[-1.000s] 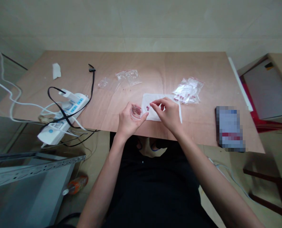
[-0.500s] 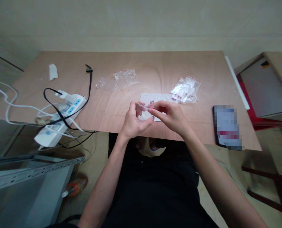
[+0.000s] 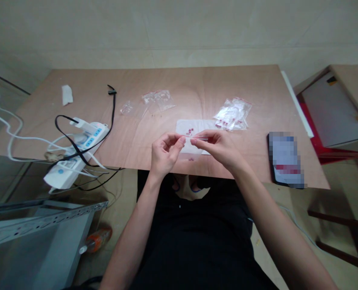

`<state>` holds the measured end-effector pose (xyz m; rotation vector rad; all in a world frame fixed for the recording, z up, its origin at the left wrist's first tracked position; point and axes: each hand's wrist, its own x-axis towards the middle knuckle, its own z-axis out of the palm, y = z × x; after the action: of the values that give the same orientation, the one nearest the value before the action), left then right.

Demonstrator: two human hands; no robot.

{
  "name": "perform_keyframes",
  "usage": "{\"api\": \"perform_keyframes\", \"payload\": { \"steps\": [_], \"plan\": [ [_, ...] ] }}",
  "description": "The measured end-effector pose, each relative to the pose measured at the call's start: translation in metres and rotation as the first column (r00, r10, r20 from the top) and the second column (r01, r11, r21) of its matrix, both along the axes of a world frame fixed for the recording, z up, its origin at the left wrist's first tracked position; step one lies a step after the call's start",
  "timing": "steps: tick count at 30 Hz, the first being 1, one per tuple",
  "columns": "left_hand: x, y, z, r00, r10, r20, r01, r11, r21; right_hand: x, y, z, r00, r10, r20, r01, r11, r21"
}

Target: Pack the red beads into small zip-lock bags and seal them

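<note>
My left hand (image 3: pixel 167 152) and my right hand (image 3: pixel 217 146) meet above the table, thumbs and fingertips pinching the red-lined top edge of a clear zip bag (image 3: pixel 190 154). The bag hangs below the fingertips with a few small dark red pieces at its bottom. Behind the hands lies a white sheet (image 3: pixel 182 125), partly covered by them, bearing several small red pieces (image 3: pixel 190 131). To its right is a pile of clear zip bags (image 3: pixel 231 114) with red pieces inside. Farther back on the left lie more clear bags (image 3: pixel 159 100), whose contents are hard to make out.
A phone (image 3: pixel 284 159) lies near the table's right front corner. At the left, a white power strip (image 3: pixel 79 155) with tangled cables hangs over the front edge. A crumpled white tissue (image 3: pixel 66 95) and a black cable end (image 3: pixel 112 92) are farther back. A wall runs behind the table.
Both hands have come to the bag's top edge and now pinch it close together; the left hand's fingers, spread before, have closed. The bag now hangs down below the fingers.
</note>
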<state>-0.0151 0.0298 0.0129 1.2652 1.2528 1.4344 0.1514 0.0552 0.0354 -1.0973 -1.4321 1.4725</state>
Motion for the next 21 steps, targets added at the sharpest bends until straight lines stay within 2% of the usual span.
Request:
{"api": "perform_keyframes", "payload": {
  "steps": [7, 12, 15, 19, 21],
  "plan": [
    [-0.0009, -0.0027, 0.0031, 0.994, -0.100, -0.055, 0.099, 0.995, -0.012, 0.0035, -0.0057, 0.0067, 1.000, -0.005, 0.013, 0.005, 0.999, 0.034],
    [0.0016, -0.0042, 0.0043, 0.995, -0.063, -0.074, 0.066, 0.997, 0.029, 0.0030, -0.0069, 0.0013, 0.998, -0.017, -0.066, 0.013, 0.998, -0.058],
    [0.0015, -0.0038, 0.0046, 0.994, -0.090, -0.063, 0.091, 0.996, 0.011, 0.0027, -0.0077, -0.0012, 0.996, -0.060, -0.069, 0.053, 0.994, -0.094],
    [0.0012, -0.0039, 0.0032, 0.986, -0.157, -0.052, 0.156, 0.987, -0.027, 0.0029, -0.0092, -0.0011, 0.996, -0.075, -0.054, 0.073, 0.996, -0.050],
    [0.0014, -0.0045, 0.0024, 0.987, -0.148, -0.065, 0.147, 0.989, -0.023, 0.0034, -0.0096, -0.0012, 0.996, -0.072, -0.045, 0.070, 0.997, -0.036]
  ]
}}
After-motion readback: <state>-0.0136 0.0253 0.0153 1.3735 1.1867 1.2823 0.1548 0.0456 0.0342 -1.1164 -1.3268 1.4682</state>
